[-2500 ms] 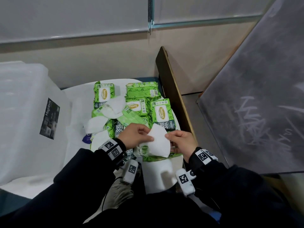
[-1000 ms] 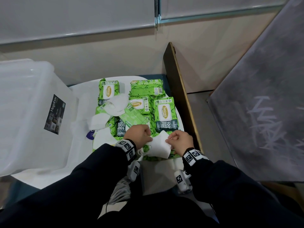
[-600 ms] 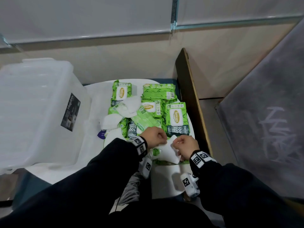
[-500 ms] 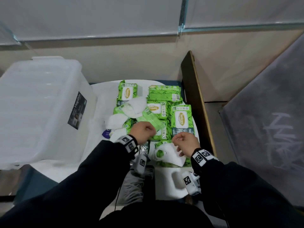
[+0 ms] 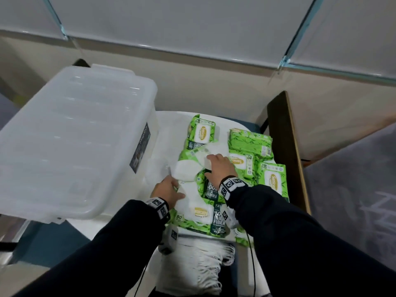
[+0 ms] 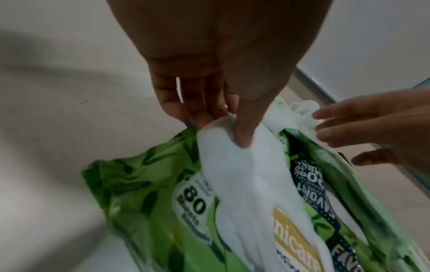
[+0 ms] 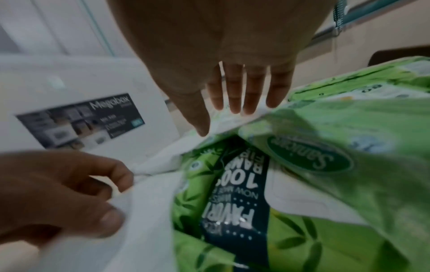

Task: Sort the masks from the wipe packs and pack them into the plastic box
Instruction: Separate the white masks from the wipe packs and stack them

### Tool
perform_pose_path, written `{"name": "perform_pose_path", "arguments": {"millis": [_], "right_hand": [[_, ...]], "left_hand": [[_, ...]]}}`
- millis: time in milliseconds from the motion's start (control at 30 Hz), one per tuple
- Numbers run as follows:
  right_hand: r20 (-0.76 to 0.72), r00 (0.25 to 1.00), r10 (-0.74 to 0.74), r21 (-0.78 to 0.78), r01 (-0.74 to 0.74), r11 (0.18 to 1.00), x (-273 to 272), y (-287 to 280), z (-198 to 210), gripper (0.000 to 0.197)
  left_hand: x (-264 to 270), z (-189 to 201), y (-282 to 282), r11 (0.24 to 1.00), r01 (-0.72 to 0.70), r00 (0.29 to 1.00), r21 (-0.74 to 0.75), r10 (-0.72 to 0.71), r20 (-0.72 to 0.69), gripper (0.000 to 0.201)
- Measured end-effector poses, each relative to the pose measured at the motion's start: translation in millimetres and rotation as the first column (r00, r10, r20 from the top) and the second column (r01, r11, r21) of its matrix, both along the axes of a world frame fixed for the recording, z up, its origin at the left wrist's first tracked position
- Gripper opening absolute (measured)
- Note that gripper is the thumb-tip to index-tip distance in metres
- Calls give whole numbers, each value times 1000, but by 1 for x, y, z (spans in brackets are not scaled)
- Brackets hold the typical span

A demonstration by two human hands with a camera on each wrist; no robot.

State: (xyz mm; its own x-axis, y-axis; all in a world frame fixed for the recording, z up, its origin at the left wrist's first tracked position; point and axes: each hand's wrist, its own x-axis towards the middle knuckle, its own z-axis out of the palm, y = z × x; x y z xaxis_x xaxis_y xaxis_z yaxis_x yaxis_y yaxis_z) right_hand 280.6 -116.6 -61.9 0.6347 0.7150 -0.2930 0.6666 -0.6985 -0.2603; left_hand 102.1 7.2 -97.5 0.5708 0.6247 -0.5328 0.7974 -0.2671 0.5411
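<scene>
Several green wipe packs (image 5: pixel 272 179) lie heaped on a round white table (image 5: pixel 169 125), with white masks among them. My left hand (image 5: pixel 175 185) pinches the end of one white mask (image 6: pixel 244 174) between thumb and fingers, at the heap's left side. My right hand (image 5: pixel 211 163) reaches over the middle of the heap. Its fingers are straight, and the tips rest on another white mask (image 5: pixel 212 148). A third mask (image 5: pixel 185 171) lies between the two hands. The translucent plastic box (image 5: pixel 75 136) stands to the left with its lid on.
A dark wooden board (image 5: pixel 289 146) stands on edge along the table's right side. A white pile with string loops (image 5: pixel 192 264) sits at the near edge, below my arms. The box's dark label (image 7: pixel 81 119) faces the heap.
Both hands let go of the mask they held together near me. The left hand moved left and pinched a mask. The right hand reached forward onto the heap. The view swung left.
</scene>
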Motion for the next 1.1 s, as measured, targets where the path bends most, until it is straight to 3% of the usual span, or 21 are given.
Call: {"name": "perform_pose_path", "arguments": {"millis": [67, 133, 200, 267, 333, 400, 467, 500, 567, 633, 700, 800, 833, 900, 967, 1033, 1100], "right_hand": [[109, 994, -10, -76, 19, 997, 0, 3, -8, 58], [173, 984, -27, -53, 37, 998, 0, 3, -12, 42], [174, 980, -95, 38, 90, 995, -2, 0, -7, 21], [98, 971, -220, 173, 201, 964, -6, -5, 5, 15], [-108, 916, -385, 350, 398, 848, -15, -12, 27, 10], [-386, 777, -496, 464, 629, 624, -29, -22, 52, 6], [-616, 629, -474, 483, 777, 402, -44, -34, 76, 11], [-691, 579, -433, 477, 815, 329, -51, -40, 86, 12], [-779, 522, -347, 459, 852, 251, -63, -50, 102, 14], [-825, 482, -296, 437, 875, 207, -70, -60, 110, 31], [-841, 468, -272, 413, 879, 236, -75, -69, 114, 32], [-870, 421, -254, 320, 877, 358, -80, -80, 116, 27], [-857, 439, -271, 310, 858, 410, -80, -85, 115, 27], [-711, 595, -374, 346, 760, 550, -79, -91, 110, 29], [-447, 766, -461, 374, 629, 682, -73, -95, 104, 22], [-225, 831, -508, 369, 555, 745, -68, -97, 101, 12], [-191, 808, -558, 376, 585, 718, -65, -99, 99, 17]], "left_hand": [[-1, 0, 5, 999, 23, 1000, -33, -22, 12, 34], [-5, 5, 11, 996, 13, 998, -89, -7, 67, 25], [-9, 14, 15, 976, -68, 977, -204, 107, 184, 17], [-14, 27, 18, 925, -159, 916, -346, 270, 299, 20], [-18, 43, 18, 871, -201, 847, -449, 384, 367, 21], [-22, 61, 15, 825, -197, 788, -529, 454, 415, 16], [-25, 76, 12, 799, -179, 751, -574, 488, 445, 14], [-26, 82, 10, 793, -168, 740, -586, 494, 457, 13], [-28, 89, 6, 784, -158, 717, -601, 509, 476, 11], [-29, 94, 2, 780, -139, 707, -610, 510, 491, 10], [-30, 95, -2, 789, -109, 720, -604, 482, 500, 10], [-30, 97, -5, 806, -82, 749, -587, 438, 497, 10], [-30, 98, -4, 809, -78, 752, -583, 432, 499, 11], [-30, 101, -2, 812, -78, 756, -578, 426, 496, 11], [-29, 103, 0, 814, -80, 756, -575, 425, 497, 10], [-29, 105, 0, 820, -77, 755, -567, 419, 504, 9], [-28, 106, -2, 834, -76, 756, -546, 405, 514, 11]]}}
